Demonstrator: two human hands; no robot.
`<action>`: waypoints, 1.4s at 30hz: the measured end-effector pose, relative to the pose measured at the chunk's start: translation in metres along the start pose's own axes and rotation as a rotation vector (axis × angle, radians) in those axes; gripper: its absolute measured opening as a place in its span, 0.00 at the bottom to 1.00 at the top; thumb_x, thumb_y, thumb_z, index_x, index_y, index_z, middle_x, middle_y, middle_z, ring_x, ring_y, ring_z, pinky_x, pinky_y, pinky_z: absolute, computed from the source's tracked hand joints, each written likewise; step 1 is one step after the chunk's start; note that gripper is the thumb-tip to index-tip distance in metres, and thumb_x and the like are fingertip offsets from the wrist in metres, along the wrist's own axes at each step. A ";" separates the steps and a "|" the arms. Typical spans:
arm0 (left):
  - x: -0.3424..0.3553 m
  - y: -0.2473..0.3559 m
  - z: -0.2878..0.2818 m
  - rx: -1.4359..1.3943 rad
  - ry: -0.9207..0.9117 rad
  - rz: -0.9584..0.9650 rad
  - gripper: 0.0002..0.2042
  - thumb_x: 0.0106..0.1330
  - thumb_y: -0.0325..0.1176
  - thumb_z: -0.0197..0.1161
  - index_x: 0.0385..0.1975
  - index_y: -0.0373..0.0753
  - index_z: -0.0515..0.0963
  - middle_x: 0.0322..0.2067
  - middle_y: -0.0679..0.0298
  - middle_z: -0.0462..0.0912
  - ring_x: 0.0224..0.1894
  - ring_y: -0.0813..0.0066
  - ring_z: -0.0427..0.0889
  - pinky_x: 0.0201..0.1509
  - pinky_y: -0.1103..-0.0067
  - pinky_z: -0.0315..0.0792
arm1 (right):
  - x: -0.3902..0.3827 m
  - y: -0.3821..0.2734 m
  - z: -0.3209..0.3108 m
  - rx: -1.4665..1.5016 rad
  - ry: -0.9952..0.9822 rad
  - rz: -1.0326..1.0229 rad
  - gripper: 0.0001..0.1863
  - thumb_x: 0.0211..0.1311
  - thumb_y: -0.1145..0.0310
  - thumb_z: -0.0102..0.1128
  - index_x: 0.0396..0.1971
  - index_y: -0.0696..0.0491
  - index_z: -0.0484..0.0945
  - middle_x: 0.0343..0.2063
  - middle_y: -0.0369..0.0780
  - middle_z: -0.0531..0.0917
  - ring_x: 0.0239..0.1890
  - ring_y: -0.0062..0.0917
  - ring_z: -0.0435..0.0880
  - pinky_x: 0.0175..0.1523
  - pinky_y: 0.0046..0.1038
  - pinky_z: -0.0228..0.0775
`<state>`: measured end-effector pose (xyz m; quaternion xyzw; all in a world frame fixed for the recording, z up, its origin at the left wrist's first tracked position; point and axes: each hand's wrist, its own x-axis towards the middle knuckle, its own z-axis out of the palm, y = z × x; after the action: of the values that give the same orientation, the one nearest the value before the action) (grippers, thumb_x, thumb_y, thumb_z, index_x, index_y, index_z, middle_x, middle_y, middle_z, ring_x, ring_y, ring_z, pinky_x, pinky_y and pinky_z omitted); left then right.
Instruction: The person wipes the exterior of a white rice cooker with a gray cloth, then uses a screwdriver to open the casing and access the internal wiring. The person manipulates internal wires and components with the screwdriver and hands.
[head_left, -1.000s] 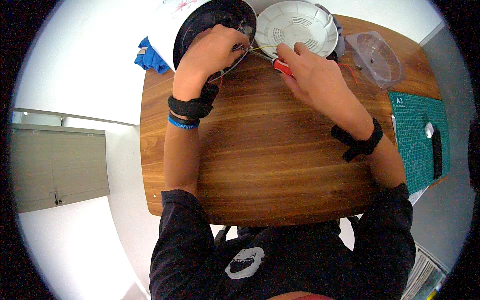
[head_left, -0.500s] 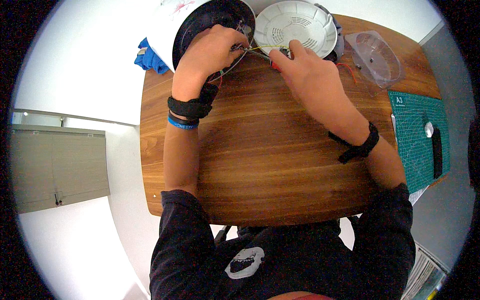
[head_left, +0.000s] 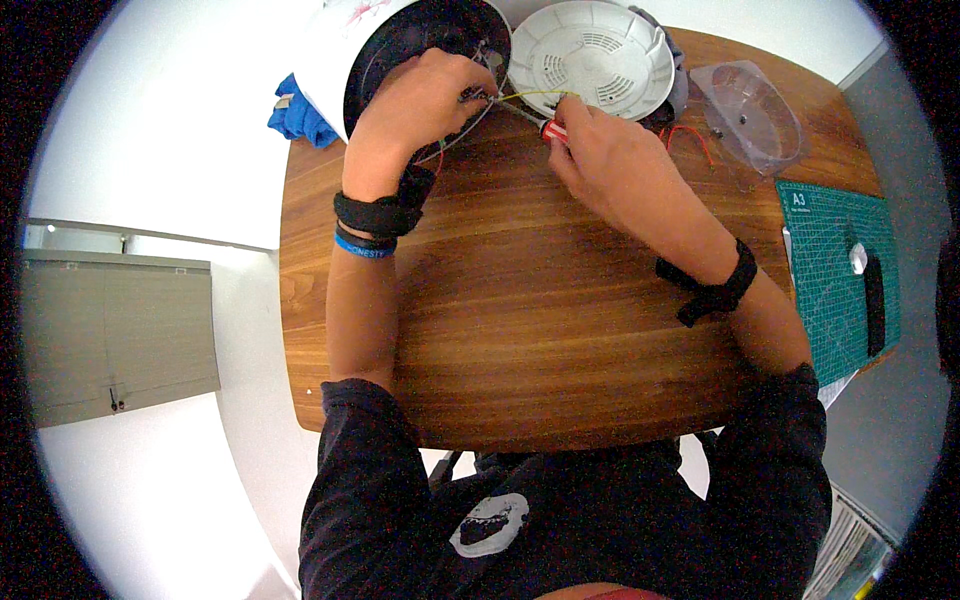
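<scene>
A white round appliance (head_left: 330, 65), possibly a rice cooker, lies on its side at the far left with its dark open underside facing me. At the right of that opening, my left hand (head_left: 420, 105) is closed, its fingertips pinching a small part or wire end that I cannot make out. My right hand (head_left: 625, 165) grips a screwdriver (head_left: 554, 131) by its red-and-white handle, the shaft pointing left toward the left fingertips. A thin yellow wire (head_left: 528, 95) runs between the two hands. Loose wires hang at the opening; the screwdriver's tip is hidden or too small to tell.
Behind my right hand stands a white vented base cover (head_left: 590, 60), a dark cloth behind it. To its right are a red wire (head_left: 690, 130) and a clear plastic tray (head_left: 755, 120) with small screws. A green cutting mat (head_left: 835, 290) lies at right, a blue cloth (head_left: 300, 115) at left.
My right fingers have shifted on the screwdriver, the thumb moving lower, so more of the handle shows. My left hand stays nearly still at the opening.
</scene>
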<state>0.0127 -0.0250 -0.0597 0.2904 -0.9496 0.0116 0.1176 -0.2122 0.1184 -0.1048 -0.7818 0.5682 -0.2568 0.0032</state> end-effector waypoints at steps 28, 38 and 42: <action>0.000 -0.001 0.003 -0.001 0.033 -0.002 0.09 0.64 0.32 0.72 0.43 0.47 0.91 0.39 0.52 0.91 0.44 0.47 0.91 0.51 0.59 0.85 | 0.000 -0.001 0.003 0.158 -0.078 0.001 0.18 0.73 0.72 0.62 0.57 0.51 0.69 0.44 0.55 0.82 0.43 0.59 0.85 0.46 0.52 0.81; -0.002 -0.005 0.007 0.005 0.058 0.009 0.09 0.65 0.34 0.72 0.43 0.46 0.91 0.40 0.52 0.91 0.45 0.47 0.90 0.51 0.59 0.85 | 0.003 0.003 0.007 0.264 -0.064 0.019 0.13 0.74 0.71 0.60 0.53 0.53 0.70 0.38 0.55 0.84 0.42 0.56 0.86 0.48 0.50 0.79; 0.000 -0.002 0.004 -0.002 0.032 -0.005 0.09 0.65 0.34 0.72 0.43 0.46 0.91 0.40 0.52 0.91 0.45 0.47 0.90 0.51 0.59 0.84 | 0.001 0.003 0.003 0.162 -0.055 -0.007 0.13 0.74 0.70 0.60 0.52 0.52 0.70 0.36 0.53 0.86 0.41 0.53 0.87 0.44 0.49 0.79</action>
<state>0.0126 -0.0269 -0.0637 0.2927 -0.9468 0.0151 0.1330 -0.2132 0.1158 -0.1075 -0.7877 0.5427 -0.2801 0.0811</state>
